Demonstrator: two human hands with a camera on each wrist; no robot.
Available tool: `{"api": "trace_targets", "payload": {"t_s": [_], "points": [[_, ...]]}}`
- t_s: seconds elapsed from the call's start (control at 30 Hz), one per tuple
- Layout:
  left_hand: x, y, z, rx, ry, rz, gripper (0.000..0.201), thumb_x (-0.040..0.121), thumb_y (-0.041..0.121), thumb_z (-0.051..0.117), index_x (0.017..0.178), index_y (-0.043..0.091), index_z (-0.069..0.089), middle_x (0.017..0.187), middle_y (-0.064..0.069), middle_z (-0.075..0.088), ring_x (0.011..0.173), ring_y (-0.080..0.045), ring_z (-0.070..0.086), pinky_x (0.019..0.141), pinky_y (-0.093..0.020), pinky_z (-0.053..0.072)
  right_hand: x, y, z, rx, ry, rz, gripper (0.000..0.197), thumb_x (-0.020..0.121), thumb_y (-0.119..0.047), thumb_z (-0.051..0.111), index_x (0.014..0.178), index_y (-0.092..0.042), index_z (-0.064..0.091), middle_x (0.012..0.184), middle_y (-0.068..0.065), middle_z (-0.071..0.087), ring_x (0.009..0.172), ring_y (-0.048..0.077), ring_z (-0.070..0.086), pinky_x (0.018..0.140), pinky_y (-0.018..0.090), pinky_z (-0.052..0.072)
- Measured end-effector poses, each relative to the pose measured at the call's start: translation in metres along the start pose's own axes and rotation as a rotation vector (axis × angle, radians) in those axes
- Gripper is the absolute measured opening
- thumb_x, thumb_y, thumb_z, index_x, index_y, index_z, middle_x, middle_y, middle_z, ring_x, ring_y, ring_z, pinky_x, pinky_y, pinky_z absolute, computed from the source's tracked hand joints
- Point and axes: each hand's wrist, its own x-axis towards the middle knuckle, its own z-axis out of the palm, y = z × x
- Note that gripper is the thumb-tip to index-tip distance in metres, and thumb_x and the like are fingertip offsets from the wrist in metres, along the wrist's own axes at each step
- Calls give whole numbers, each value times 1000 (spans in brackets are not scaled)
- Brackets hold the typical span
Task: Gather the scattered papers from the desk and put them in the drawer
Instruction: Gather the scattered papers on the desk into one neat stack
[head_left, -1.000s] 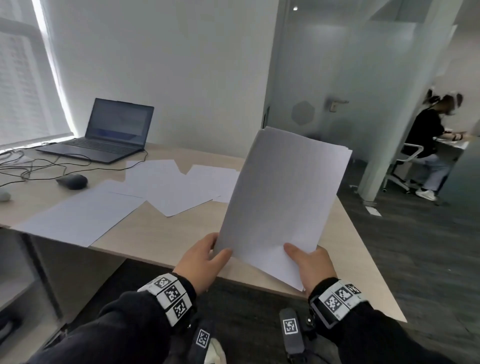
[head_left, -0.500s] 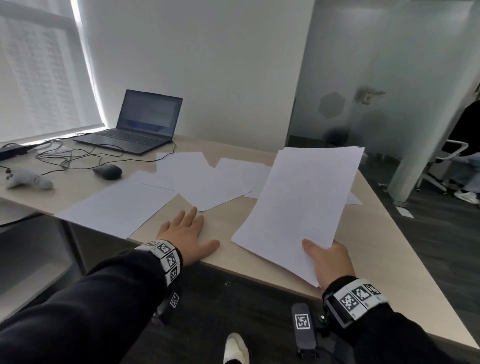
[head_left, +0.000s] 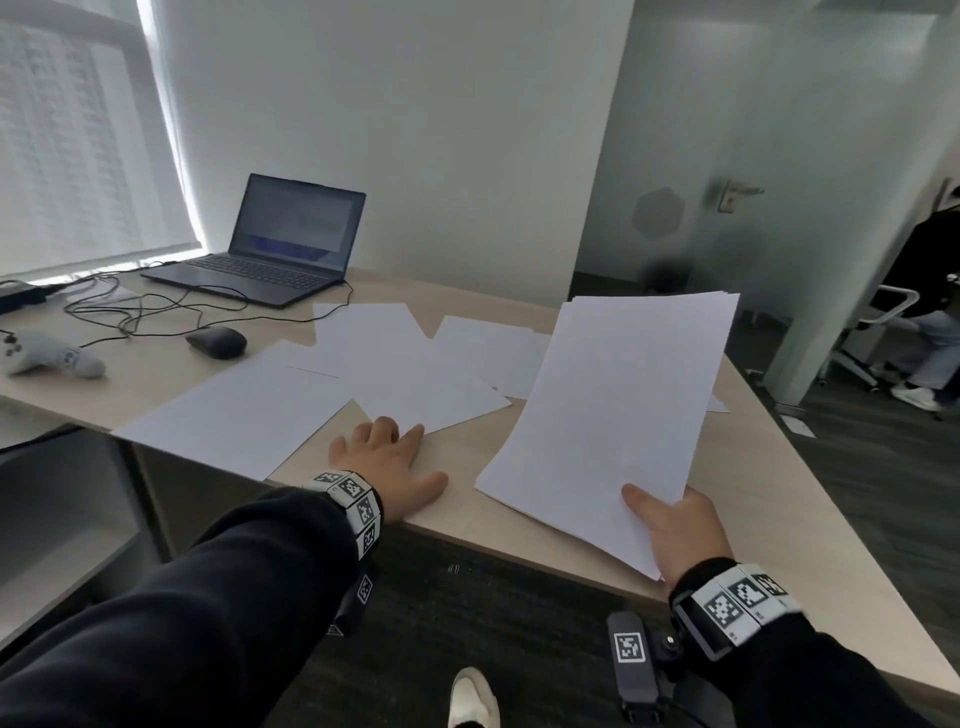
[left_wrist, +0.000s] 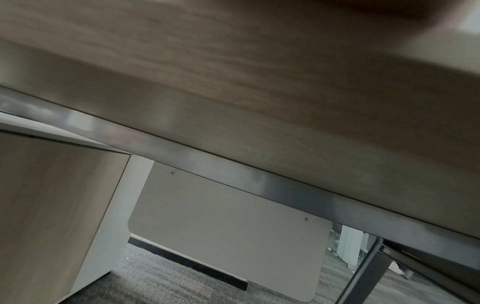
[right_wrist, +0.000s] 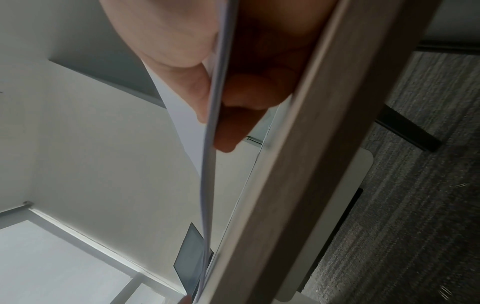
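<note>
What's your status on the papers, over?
Right hand pinching gathered stack. Left hand flat on desk, fingertips at nearest loose sheet. Several sheets not yet gathered. Mouse and cables beside them, not blocking.

A plain white wall (head_left: 395, 130) runs behind the bench (head_left: 156, 369), whose top is pale wood grain. At the far left a window (head_left: 67, 135) with a lowered pale blind lets in bright daylight along its right edge. To the right stands a frosted glass partition (head_left: 727, 156) with a metal door handle (head_left: 732, 193) and a hexagon mark on it. The floor (head_left: 883, 467) is dark grey carpet. Beyond a white pillar (head_left: 852, 249) at the far right stands a white office chair (head_left: 878, 322). From the left wrist view, under the bench are a dark metal frame (left_wrist: 259, 181), a white panel (left_wrist: 233, 226) and a pale cabinet (left_wrist: 52, 205)
</note>
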Motion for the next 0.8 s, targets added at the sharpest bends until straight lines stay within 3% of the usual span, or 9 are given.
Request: {"api": "trace_targets", "payload": {"t_s": [0.07, 0.17, 0.27, 0.4, 0.5, 0.63, 0.73, 0.8], "points": [[-7, -4, 0, -21, 28, -19, 73, 72, 73, 30, 134, 37, 44, 136, 0, 38, 131, -26, 33, 109, -52, 24, 1, 1, 0, -20, 3, 8, 7, 87, -17, 70, 80, -18, 67, 88, 0, 72, 85, 23, 67, 79, 34, 51], [-20, -21, -1, -45, 60, -6, 70, 78, 71, 30, 131, 27, 45, 148, 3, 38, 141, -21, 29, 115, -53, 17, 4, 4, 0, -34, 4, 34, 6, 85, -19, 72, 81, -17, 68, 91, 3, 73, 89, 28, 68, 89, 43, 53], [-37, -50, -6, 21, 118, 45, 63, 82, 73, 24, 120, 26, 45, 131, 6, 53, 130, -17, 45, 118, -53, 10, 5, 4, 0, -46, 6, 38, 8, 85, -20, 72, 80, -17, 68, 91, 3, 73, 90, 30, 68, 91, 45, 53], [-56, -92, -17, 195, 99, 52, 81, 75, 88, 17, 140, 42, 31, 139, 8, 44, 134, -17, 40, 115, -58, -1, 3, 3, 1, -58, 8, 35, 6, 85, -20, 72, 86, -15, 69, 95, 8, 73, 90, 31, 67, 91, 44, 53], [-62, -115, -22, 305, 50, 39, 85, 70, 89, 28, 142, 44, 26, 147, 6, 34, 142, -20, 26, 114, -59, -1, 2, 3, 2, -68, 11, 31, 9, 86, -20, 71, 91, -13, 69, 98, 10, 72, 91, 31, 67, 91, 43, 52], [-63, -137, -26, 326, 20, -87, 66, 82, 55, 49, 141, 29, 31, 155, 7, 32, 148, -19, 20, 116, -59, 7, 0, 0, 1, -71, 13, 23, 13, 86, -19, 70, 96, -10, 68, 98, 11, 71, 93, 32, 66, 88, 40, 50], [-64, -151, -31, 271, 51, -177, 57, 82, 26, 48, 137, 29, 34, 146, 8, 43, 139, -17, 37, 115, -57, 11, -1, -1, 1, -57, 13, 20, 14, 87, -17, 70, 98, -9, 68, 98, 11, 70, 92, 31, 65, 86, 36, 48], [-63, -157, -33, 280, 68, -191, 65, 79, 13, 43, 139, 33, 31, 139, 8, 46, 129, -18, 45, 114, -55, 14, -2, -1, 1, -50, 8, 14, 15, 87, -16, 70, 100, -8, 68, 98, 11, 69, 91, 30, 64, 85, 35, 46]]}}
